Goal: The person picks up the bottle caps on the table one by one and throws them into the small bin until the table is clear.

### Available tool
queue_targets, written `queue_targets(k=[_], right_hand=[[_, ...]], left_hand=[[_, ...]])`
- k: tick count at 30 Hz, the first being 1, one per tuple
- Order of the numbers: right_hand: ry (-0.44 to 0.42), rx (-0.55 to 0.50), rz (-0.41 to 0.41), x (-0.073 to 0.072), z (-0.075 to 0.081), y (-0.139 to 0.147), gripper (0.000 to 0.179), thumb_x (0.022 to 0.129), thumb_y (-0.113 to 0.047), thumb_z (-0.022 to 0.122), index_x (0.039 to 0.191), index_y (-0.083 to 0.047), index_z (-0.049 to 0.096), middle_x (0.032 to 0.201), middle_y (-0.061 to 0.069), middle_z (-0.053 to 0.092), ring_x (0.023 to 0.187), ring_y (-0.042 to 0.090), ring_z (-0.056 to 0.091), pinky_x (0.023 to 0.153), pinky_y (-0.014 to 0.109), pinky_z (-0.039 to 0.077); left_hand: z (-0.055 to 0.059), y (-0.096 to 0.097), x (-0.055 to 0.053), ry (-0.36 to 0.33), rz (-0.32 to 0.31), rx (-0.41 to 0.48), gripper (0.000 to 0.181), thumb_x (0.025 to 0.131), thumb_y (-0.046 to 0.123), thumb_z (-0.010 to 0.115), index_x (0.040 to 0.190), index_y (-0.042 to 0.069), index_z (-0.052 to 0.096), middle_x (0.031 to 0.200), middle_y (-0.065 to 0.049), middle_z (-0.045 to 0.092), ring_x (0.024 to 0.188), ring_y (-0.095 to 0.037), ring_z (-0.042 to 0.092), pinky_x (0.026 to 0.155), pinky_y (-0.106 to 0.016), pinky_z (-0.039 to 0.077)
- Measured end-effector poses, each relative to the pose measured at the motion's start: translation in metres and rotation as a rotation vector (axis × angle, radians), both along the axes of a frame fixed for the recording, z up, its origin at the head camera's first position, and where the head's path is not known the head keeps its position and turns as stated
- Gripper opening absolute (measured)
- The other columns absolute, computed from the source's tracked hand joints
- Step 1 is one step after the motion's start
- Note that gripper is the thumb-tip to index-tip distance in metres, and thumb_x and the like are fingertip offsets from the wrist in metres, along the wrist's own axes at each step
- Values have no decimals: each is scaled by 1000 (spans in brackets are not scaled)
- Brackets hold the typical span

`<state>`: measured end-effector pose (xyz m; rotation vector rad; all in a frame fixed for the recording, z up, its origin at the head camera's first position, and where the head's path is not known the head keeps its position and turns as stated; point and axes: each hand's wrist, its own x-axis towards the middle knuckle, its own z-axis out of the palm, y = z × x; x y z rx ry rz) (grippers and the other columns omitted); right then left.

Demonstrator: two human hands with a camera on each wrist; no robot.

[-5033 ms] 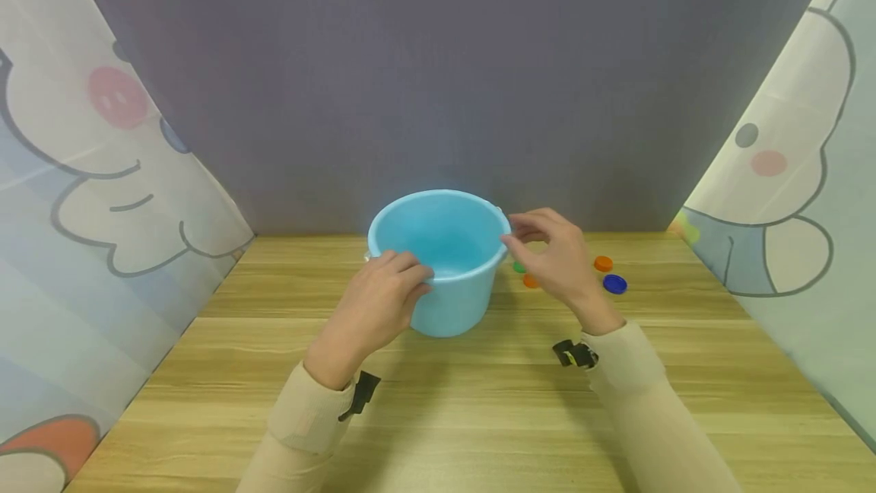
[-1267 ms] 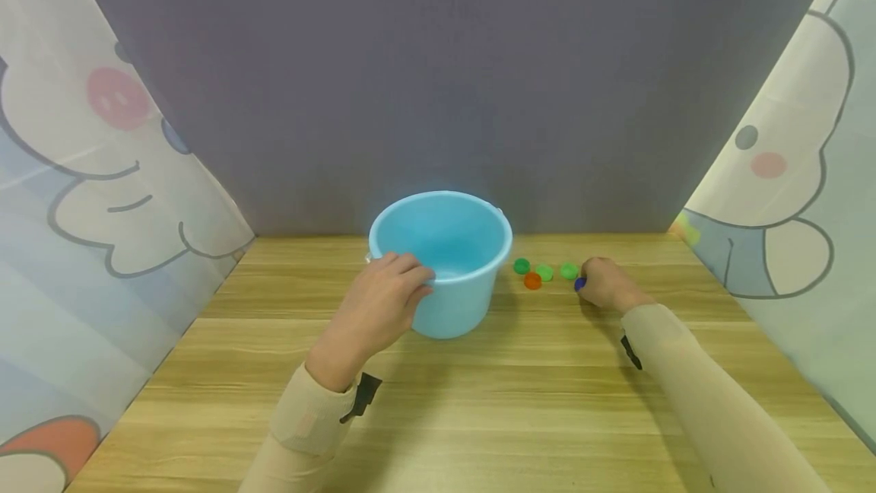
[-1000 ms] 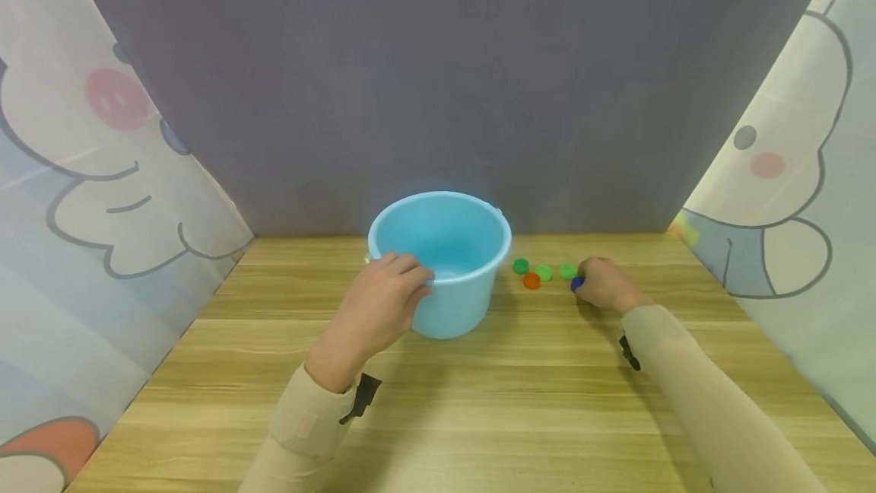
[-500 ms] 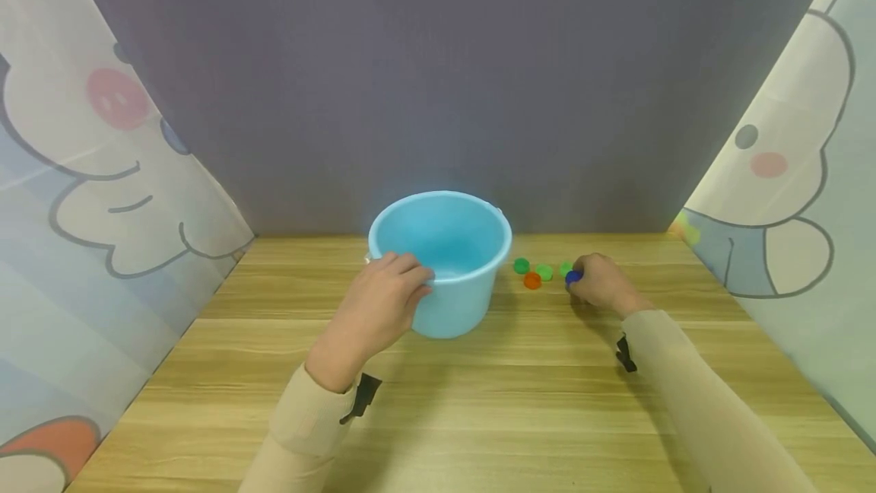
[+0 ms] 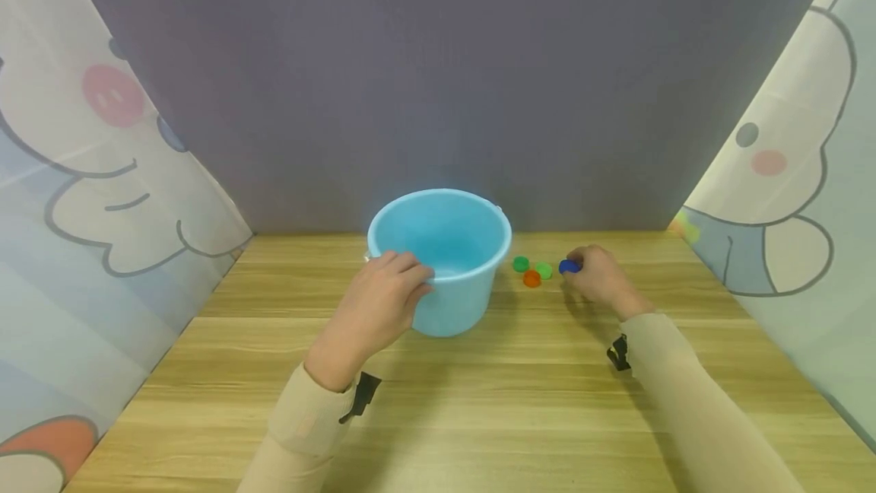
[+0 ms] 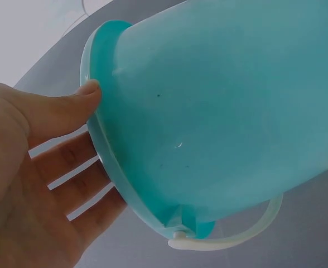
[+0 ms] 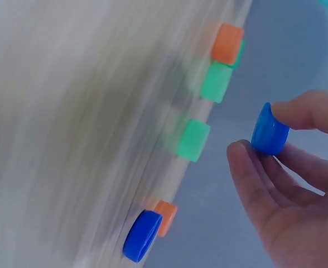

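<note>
My left hand grips the near left rim of a light blue bucket. In the left wrist view the thumb presses the outside of the rim, while the other fingers reach to its inner side. My right hand pinches a blue bottle cap between thumb and fingers, raised off the table to the right of the bucket. Beneath it in the right wrist view lie a light green cap, an orange cap and another blue cap; my right hand hides these in the head view.
Between bucket and right hand lie a dark green cap, a light green cap and an orange cap on the wooden table. A grey panel rises behind. The bucket's white handle hangs down.
My right hand has gone from beside the bucket's right rim to the caps, taken hold of a blue cap, and lifted it slightly while drifting left. My left hand keeps its place on the rim.
</note>
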<state>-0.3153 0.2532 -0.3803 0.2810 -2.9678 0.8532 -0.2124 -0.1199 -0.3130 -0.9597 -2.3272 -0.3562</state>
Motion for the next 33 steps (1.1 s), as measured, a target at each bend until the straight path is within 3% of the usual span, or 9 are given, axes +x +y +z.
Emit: queue_targets(k=[12,17,28,33], right_hand=[[71,-87,-30,10,-4,-7,44,96,-16,67,130,11,60,116,27,66,103,40,65,87,53,55],[89,-127,-31,15,-5,-12,47,97,-20,67,134,6,59,120,26,66,106,39,65,87,52,55],[120,-248,-29,21,3,-21,49,98,-25,67,137,4,58,125,25,63,115,41,60,94,55,51],[133,-289,-27,25,15,-27,49,98,-24,68,137,5,58,126,26,63,115,43,61,95,55,51]], left_hand=[[-1,0,-1,12,-3,6,12,87,6,79,96,7,72,89,-2,66,81,-24,58,72,-35,51],[-1,1,-1,8,5,7,12,87,6,79,96,6,72,88,-2,66,80,-24,58,72,-35,51],[-1,1,0,-1,6,7,12,87,6,79,97,6,72,88,-2,65,79,-23,57,71,-34,50],[0,2,0,4,4,4,12,87,6,79,97,6,72,88,-3,65,79,-23,57,71,-34,50]])
